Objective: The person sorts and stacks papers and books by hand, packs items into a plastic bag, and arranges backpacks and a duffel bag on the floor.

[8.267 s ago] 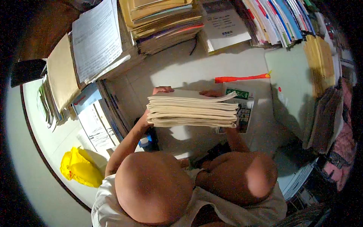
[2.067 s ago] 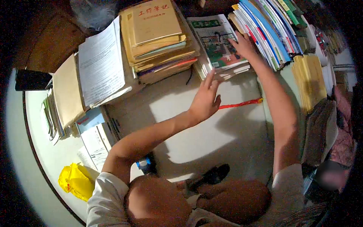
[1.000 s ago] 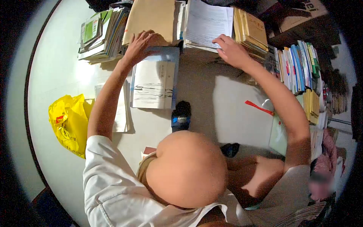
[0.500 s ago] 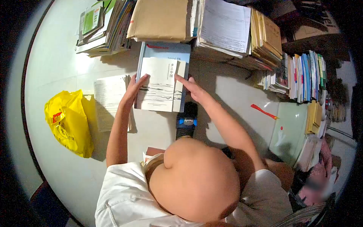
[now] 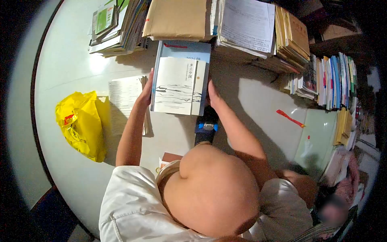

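A cream-coloured book (image 5: 173,90) with dark wavy lines and Chinese characters lies on top of a larger light-blue book (image 5: 181,49). Another pale book (image 5: 198,97) shows between them on the right. Along the left side of this stack runs my left hand (image 5: 146,89), pressed to its edge with the thumb off the cover. My right hand (image 5: 213,96) is against the opposite edge, its fingers partly hidden. Between them the two hands grip the stack of books, just in front of a pile topped by a brown paper envelope (image 5: 177,18).
Printed sheets (image 5: 123,105) and a yellow plastic bag (image 5: 80,125) are on the floor to the left. Piles of papers (image 5: 246,26), brown envelopes (image 5: 293,36) and a row of books (image 5: 334,80) stand beyond and right. A red strip (image 5: 290,118) lies near a pale green panel (image 5: 316,129).
Both hands have shifted from thumbs resting over the covers to the stack's side edges. The whole scene sits slightly farther right in view.
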A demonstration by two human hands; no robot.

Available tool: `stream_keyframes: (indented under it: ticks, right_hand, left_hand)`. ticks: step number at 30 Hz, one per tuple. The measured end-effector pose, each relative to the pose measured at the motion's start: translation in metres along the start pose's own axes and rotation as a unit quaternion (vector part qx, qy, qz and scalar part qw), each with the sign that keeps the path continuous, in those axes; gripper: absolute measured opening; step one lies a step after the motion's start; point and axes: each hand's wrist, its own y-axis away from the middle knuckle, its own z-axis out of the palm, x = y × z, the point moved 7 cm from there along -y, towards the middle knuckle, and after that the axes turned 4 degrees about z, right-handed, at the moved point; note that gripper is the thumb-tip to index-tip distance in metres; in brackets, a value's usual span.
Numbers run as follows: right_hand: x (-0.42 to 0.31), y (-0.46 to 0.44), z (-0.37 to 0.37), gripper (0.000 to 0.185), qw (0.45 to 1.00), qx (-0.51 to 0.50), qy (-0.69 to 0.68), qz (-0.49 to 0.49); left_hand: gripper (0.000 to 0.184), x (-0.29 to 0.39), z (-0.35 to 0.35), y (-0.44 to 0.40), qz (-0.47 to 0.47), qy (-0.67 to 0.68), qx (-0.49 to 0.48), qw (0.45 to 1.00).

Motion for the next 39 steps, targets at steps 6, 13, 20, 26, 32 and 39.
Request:
stream_keyframes:
  ticks: [6, 13, 20, 26, 32, 39]
  right_hand:
    - [-0.004, 0.025, 0.010, 0.079, 0.998, 0.035, 0.039, -0.026]
    - [-0.038, 0.069, 0.034, 0.084, 0.997, 0.046, 0.067, 0.002]
    - [-0.035, 0.037, -0.004, 0.090, 0.993, 0.007, 0.113, -0.043]
    - [-0.177, 0.124, 0.068, 0.014, 0.850, 0.166, 0.171, -0.469]
    - [-0.165, 0.192, 0.230, 0.026, 0.644, 0.047, 0.538, -0.542]
    - [-0.129, 0.155, 0.223, 0.030, 0.601, 0.076, 0.612, -0.509]
  left_hand:
    - [0.089, -0.018, -0.009, -0.010, -0.010, 0.006, 0.003, 1.000]
    - [0.087, -0.014, 0.011, 0.006, -0.008, 0.014, -0.003, 1.000]
    - [0.056, -0.015, -0.047, 0.037, 0.125, -0.162, 0.167, 0.964]
    - [0.045, 0.005, -0.184, 0.175, 0.219, -0.549, 0.458, 0.664]
    - [0.059, -0.095, -0.287, 0.156, -0.107, -0.444, 0.287, 0.842]
    - [0.057, -0.099, -0.318, 0.139, -0.122, -0.291, 0.299, 0.901]
